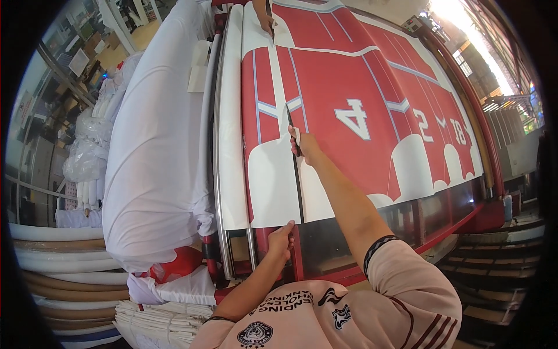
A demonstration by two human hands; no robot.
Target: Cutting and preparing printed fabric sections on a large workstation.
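A wide red-and-white printed sheet (317,81), patterned with jersey panels and large white numbers, lies over the machine in front of me. My right hand (306,146) is closed around dark-handled scissors (289,116), whose blades point away from me along a white strip between red panels. From the sheet's near edge a dark slit runs up to the scissors. At that edge, just left of the slit, my left hand (281,241) pinches the paper with its thumb on top. Its other fingers are partly hidden.
Across the sheet, a co-worker's hand (264,21) holds another dark cutting tool at the far edge. A large fabric-covered roll (157,122) stands to the left, beside a metal bar (221,174). A red frame (427,237) runs below the sheet. Long rolls (64,259) are stacked lower left.
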